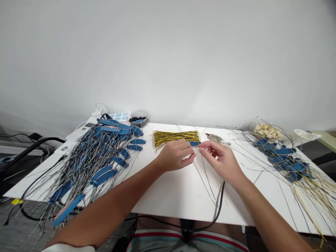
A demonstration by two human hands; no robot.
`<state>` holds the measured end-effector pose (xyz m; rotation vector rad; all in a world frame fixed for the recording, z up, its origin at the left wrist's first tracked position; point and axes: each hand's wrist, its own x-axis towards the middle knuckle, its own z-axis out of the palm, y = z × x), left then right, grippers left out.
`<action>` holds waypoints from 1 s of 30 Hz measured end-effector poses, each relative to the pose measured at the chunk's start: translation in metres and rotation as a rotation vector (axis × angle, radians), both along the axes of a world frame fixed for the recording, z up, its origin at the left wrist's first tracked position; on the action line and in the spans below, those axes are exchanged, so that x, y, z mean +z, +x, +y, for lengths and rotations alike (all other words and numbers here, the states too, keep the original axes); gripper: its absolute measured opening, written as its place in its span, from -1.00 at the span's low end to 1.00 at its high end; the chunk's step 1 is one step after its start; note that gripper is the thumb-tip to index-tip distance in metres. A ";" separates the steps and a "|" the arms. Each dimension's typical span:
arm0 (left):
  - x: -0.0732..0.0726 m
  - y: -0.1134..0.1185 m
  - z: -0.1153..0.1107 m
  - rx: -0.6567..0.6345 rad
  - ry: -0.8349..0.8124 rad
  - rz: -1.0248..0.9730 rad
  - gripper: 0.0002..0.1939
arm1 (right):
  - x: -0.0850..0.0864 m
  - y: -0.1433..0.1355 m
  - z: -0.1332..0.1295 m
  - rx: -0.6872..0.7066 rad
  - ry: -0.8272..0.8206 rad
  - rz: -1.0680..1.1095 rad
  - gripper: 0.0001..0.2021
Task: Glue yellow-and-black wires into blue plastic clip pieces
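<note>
A small blue wired strip (pixel 194 144) is between my two hands in the middle of the table, with thin dark wires hanging from it toward me. My left hand (pixel 176 154) is closed at its left side, thumb and forefinger pinched together near a wire; the fingers partly hide the strip. At the strip's right end, my right hand (pixel 219 158) pinches with thumb and forefinger, its other fingers curled. Just behind lies a bundle of yellow-and-black wires (pixel 175 137). The exact points of grip are too small to make out.
A large heap of blue wired pieces (pixel 105 154) covers the table's left side; another pile (pixel 286 157) lies right. Behind stand a tub of black parts (pixel 139 119) and cream-coloured pieces (pixel 267 131). A tool with a dark tip (pixel 215 137) lies near my right hand. A black cable (pixel 220 199) crosses the front edge.
</note>
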<state>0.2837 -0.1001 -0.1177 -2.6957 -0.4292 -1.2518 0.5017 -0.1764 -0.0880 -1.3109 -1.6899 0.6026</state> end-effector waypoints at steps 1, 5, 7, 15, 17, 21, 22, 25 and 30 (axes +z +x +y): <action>0.000 0.000 -0.001 -0.001 0.013 0.002 -0.91 | 0.002 -0.009 -0.006 0.048 0.019 0.005 -0.77; 0.001 0.001 -0.003 -0.020 0.065 -0.018 -0.91 | -0.001 -0.031 -0.012 0.079 0.054 0.027 -0.82; 0.000 0.001 -0.003 -0.028 0.079 -0.020 -0.91 | -0.005 -0.032 -0.010 0.068 0.067 0.049 -0.85; -0.004 0.002 -0.001 -0.031 0.076 -0.019 -0.88 | 0.015 -0.020 -0.007 0.068 0.010 -0.053 -0.77; -0.003 0.001 -0.001 -0.044 0.048 -0.022 -0.89 | 0.028 -0.011 0.004 0.074 0.004 -0.041 -0.75; -0.004 -0.002 0.002 -0.032 -0.042 -0.015 -0.87 | 0.060 0.019 0.047 0.065 0.050 -0.075 -0.73; -0.005 -0.003 0.003 -0.030 -0.063 -0.014 -0.86 | 0.067 0.029 0.062 0.048 0.087 -0.129 -0.73; -0.007 -0.005 0.009 -0.023 -0.103 -0.015 -0.86 | 0.075 0.062 0.106 -0.104 0.162 -0.403 -0.74; -0.009 -0.010 0.018 0.036 -0.104 -0.025 -0.85 | 0.044 0.118 0.153 -0.349 -0.049 -0.656 -0.81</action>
